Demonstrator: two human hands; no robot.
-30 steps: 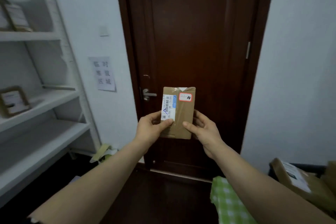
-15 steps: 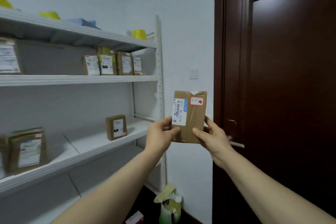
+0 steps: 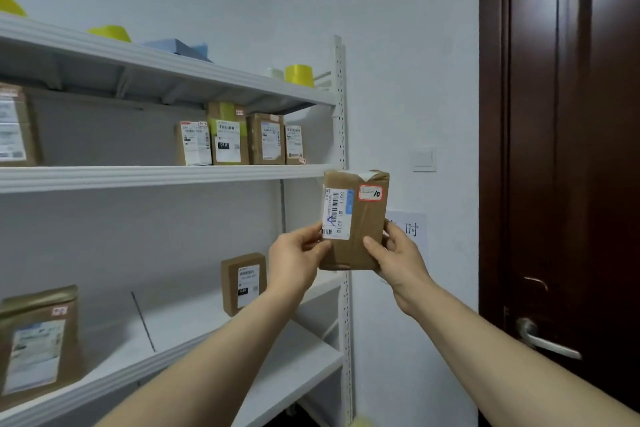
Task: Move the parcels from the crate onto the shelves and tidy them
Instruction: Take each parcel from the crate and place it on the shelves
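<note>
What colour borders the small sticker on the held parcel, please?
Red, on the sticker; clearest in the head view.

White wall (image 3: 398, 45), dark door (image 3: 588, 149) rt.

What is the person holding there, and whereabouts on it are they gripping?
A small brown parcel, held upright in both hands: the left hand pinches its lower left edge, the right hand its lower right edge.

View: one wide-angle camera worn on the person's head.
Facing: forward at a white wall, with shelves (image 3: 138, 177) on the left and a dark door (image 3: 571, 149) on the right.
Nearness: forearms enter from below; left hand (image 3: 294, 255) and right hand (image 3: 398, 255) hold a parcel (image 3: 363, 218) close, mid-frame.
</note>
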